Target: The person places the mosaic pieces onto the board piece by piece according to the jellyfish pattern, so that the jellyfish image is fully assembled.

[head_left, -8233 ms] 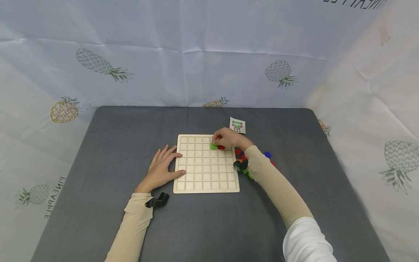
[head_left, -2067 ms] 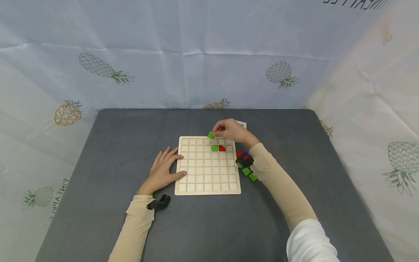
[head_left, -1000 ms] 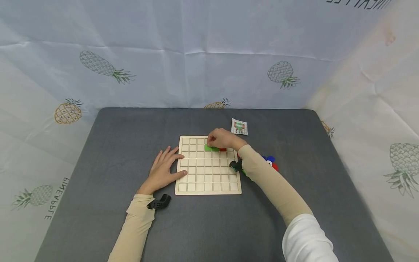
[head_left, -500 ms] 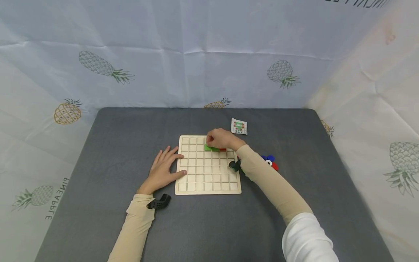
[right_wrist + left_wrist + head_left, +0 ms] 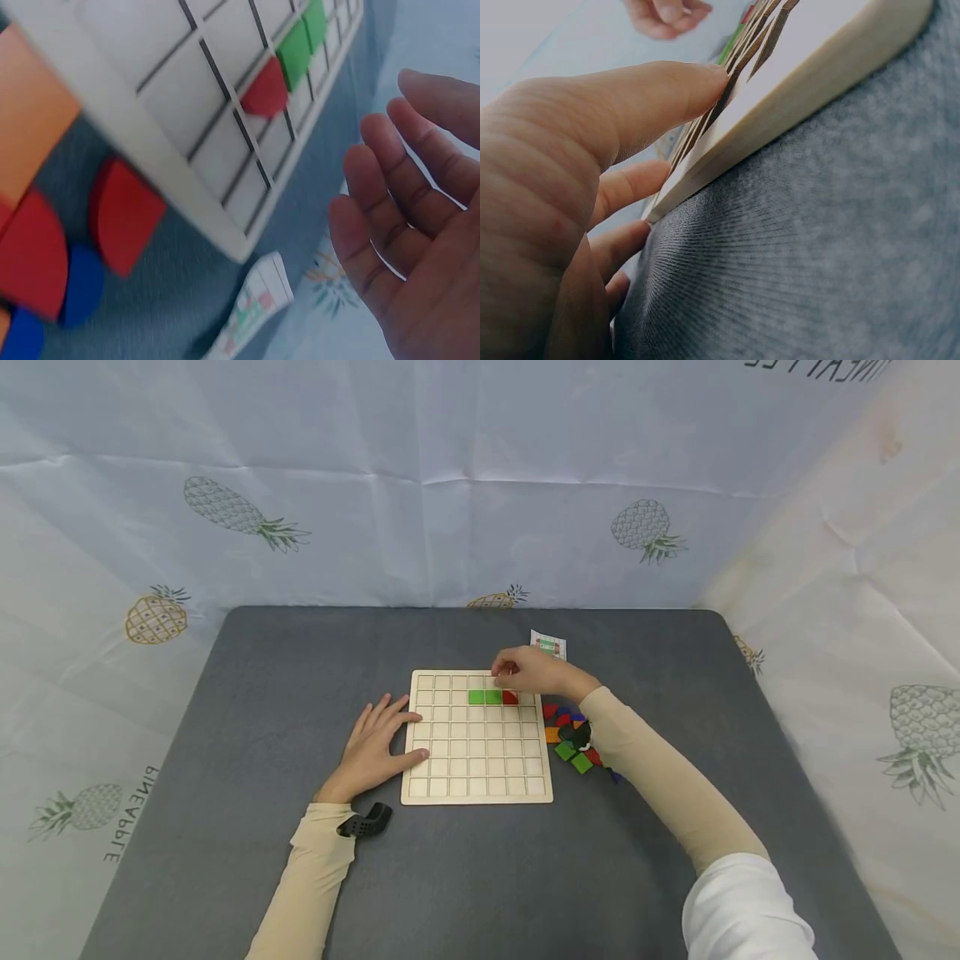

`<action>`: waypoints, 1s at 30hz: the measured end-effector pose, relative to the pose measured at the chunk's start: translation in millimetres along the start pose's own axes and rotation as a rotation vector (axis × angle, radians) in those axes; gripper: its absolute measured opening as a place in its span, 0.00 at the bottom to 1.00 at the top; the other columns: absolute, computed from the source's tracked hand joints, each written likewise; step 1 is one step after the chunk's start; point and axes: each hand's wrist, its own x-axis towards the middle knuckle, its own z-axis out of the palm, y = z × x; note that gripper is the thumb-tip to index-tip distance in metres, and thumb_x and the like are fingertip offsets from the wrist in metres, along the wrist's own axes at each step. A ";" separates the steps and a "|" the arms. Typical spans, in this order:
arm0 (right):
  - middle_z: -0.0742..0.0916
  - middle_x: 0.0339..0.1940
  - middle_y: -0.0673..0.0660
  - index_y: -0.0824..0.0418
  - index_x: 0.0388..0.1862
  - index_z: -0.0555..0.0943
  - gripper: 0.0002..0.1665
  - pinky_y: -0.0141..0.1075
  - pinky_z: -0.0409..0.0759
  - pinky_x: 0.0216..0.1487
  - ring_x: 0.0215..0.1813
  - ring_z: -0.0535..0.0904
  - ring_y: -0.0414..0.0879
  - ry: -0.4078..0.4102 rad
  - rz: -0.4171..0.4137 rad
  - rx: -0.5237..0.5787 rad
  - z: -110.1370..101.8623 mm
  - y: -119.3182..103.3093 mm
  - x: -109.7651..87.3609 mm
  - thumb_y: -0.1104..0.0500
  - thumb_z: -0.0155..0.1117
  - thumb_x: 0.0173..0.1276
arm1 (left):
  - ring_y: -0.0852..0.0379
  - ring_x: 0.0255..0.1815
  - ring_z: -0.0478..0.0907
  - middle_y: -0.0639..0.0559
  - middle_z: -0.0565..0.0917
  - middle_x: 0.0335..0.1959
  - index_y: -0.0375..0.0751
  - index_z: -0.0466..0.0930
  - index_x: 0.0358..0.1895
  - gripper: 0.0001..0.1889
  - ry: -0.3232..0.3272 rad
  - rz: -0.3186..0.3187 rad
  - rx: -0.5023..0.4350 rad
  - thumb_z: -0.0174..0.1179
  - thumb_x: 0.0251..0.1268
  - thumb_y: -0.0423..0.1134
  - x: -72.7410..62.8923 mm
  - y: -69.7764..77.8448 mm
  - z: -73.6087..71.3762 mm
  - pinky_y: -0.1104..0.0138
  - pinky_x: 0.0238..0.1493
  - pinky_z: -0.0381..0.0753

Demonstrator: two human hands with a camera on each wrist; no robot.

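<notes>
A pale wooden grid board [image 5: 461, 749] lies flat on the table. Two green square tiles [image 5: 293, 56] and a red quarter-circle tile [image 5: 265, 88] sit side by side in its second row from the far edge. At the board's left edge rests my left hand [image 5: 367, 756], fingers spread and thumb tip on the rim [image 5: 727, 142]. My right hand [image 5: 538, 672] hovers over the far right part of the board, just above the red tile. Its fingers are loosely bent with nothing between them, as the right wrist view shows.
Loose pieces, among them green squares [image 5: 564, 750], red quarter-circles [image 5: 124, 217] and an orange piece [image 5: 30, 105], lie right of the board, partly under my right wrist. A small printed card [image 5: 550, 645] lies beyond the board's far right corner, partly covered. A pineapple-print cloth [image 5: 360, 543] hangs behind.
A second green tile has been set left of the first by my right hand. That hand has since let go, lifted and shifted right, uncovering the tiles. My left hand has stayed put.
</notes>
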 end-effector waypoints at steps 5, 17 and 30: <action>0.86 0.53 0.58 0.63 0.58 0.81 0.17 0.47 0.84 0.56 0.53 0.82 0.51 0.037 0.021 0.016 -13.8 1.6 -20.8 0.56 0.60 0.77 | 0.43 0.86 0.40 0.47 0.56 0.83 0.51 0.73 0.69 0.34 -0.003 0.000 0.005 0.68 0.61 0.59 0.6 -0.3 0.3 0.47 0.85 0.31; 0.88 0.50 0.57 0.63 0.57 0.83 0.16 0.45 0.85 0.52 0.48 0.83 0.52 0.102 0.068 -0.005 -18.1 15.0 -60.1 0.56 0.59 0.78 | 0.43 0.86 0.40 0.47 0.57 0.83 0.51 0.74 0.68 0.34 0.010 0.009 0.007 0.68 0.60 0.59 0.8 -2.1 1.4 0.47 0.85 0.32; 0.87 0.50 0.58 0.64 0.58 0.82 0.18 0.45 0.85 0.52 0.48 0.81 0.49 0.220 0.142 0.052 -6.6 46.2 -114.7 0.55 0.60 0.77 | 0.43 0.86 0.40 0.47 0.56 0.83 0.50 0.74 0.69 0.34 0.005 0.002 0.015 0.68 0.61 0.58 0.7 0.9 2.0 0.47 0.85 0.31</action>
